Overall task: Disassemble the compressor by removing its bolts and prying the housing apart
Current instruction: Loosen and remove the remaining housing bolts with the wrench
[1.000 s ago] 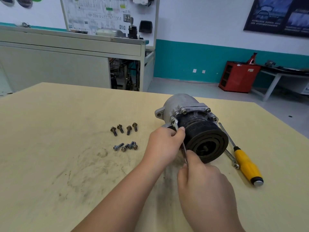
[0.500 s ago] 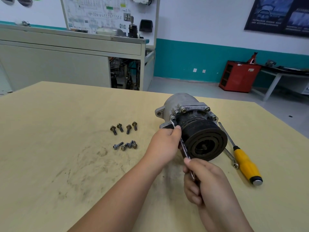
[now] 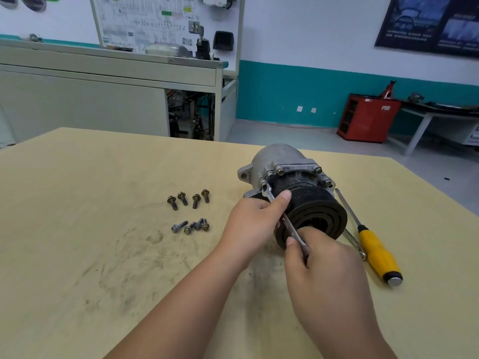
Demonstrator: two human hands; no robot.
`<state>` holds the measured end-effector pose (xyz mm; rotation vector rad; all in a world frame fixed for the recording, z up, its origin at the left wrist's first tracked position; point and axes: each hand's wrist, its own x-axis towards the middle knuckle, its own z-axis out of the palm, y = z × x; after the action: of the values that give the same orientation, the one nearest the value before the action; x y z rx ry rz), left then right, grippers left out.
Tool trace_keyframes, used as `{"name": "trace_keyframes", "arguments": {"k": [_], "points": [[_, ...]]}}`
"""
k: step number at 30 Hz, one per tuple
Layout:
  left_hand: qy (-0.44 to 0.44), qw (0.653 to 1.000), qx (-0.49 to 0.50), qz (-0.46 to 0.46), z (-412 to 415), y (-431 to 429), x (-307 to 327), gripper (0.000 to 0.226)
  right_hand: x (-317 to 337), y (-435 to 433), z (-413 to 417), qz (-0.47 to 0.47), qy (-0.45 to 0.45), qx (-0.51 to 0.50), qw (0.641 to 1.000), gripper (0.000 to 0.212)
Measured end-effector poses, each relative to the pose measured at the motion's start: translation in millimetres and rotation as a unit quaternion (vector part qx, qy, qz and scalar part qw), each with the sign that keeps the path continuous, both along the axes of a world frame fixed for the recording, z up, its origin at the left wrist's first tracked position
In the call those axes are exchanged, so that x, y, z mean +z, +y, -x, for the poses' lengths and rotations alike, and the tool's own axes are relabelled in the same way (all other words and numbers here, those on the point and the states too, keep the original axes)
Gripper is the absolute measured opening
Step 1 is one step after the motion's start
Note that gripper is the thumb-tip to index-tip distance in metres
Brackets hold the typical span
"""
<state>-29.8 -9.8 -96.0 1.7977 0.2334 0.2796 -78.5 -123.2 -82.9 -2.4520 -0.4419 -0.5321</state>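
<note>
A red cabinet [image 3: 368,117] stands by the teal-banded wall [image 3: 285,94], a diagram board [image 3: 166,22] behind a grey workbench [image 3: 103,73].

The wrench [image 3: 286,223] handle has swung rightward about its head, from nearly upright a second ago to slanting across the face of the black pulley [image 3: 320,216]; the right hand [image 3: 326,275] has gone with it, rising closer to the pulley since half a second ago; its thumb now lies along the handle's lower end.

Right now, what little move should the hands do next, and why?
Probably the right hand should swing the wrench handle a little to loosen the flange bolt its head sits on, while the left hand steadies it. That bolt is still in the compressor; other bolts lie loose on the table.
</note>
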Motion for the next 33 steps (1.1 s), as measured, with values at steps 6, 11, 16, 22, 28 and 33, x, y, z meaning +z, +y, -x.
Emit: {"name": "trace_keyframes", "arguments": {"k": [6, 11, 16, 22, 28, 33], "points": [[0.018, 1.000, 0.009, 0.001, 1.2, 1.8, 5.1, 0.050, 6.1, 12.5, 7.5, 0.109, -0.030, 0.011, 0.994, 0.016], [0.035, 0.999, -0.006, -0.011, -0.3, 2.3, 6.0, 0.040, 4.0, 13.7, 11.7, -0.013, 0.087, 0.042, 0.995, 0.038], [0.051, 0.982, -0.034, 0.179, 3.6, -0.1, 3.8, 0.054, 2.0, 13.9, 9.5, -0.278, 0.264, 0.109, 0.917, 0.025], [0.044, 0.998, 0.000, 0.051, 2.4, 3.1, 1.3, 0.054, -18.1, 11.8, 5.9, -0.083, 0.071, 0.030, 0.994, 0.017], [-0.007, 0.994, 0.038, -0.098, 1.3, 3.7, 2.0, 0.062, -21.3, 10.0, 7.8, 0.103, 0.002, -0.014, 0.995, 0.022], [0.002, 0.995, 0.027, -0.100, -1.0, 5.8, -0.8, 0.057, -18.3, 9.6, 9.1, -0.089, 0.111, 0.021, 0.990, 0.033]]}}
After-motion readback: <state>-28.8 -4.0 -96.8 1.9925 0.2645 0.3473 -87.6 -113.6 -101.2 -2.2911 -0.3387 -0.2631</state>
